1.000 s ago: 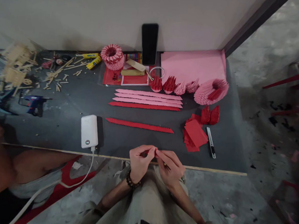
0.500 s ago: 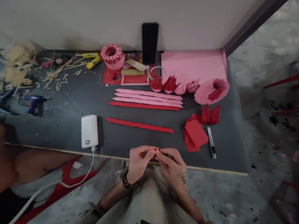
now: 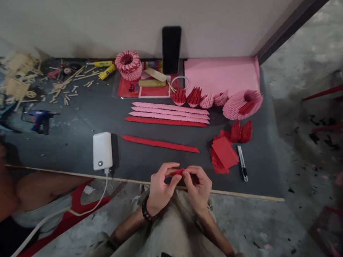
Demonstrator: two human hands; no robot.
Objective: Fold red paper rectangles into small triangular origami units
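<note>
My left hand and my right hand meet at the near edge of the dark board, both pinching a small red paper piece between their fingertips. Just beyond them lies a long red folded strip. Further back sit three pink strips and another red strip. A stack of red paper squares lies to the right of my hands, with a utility knife beside it.
A white power bank with a cable sits left of my hands. A phone leans on the wall by pink sheets, folded paper clusters and rings. Another person's leg is at the left; wooden sticks and a glue gun lie beyond it.
My hands have shifted slightly forward over the board edge, and the red paper piece now shows more between my fingertips.
</note>
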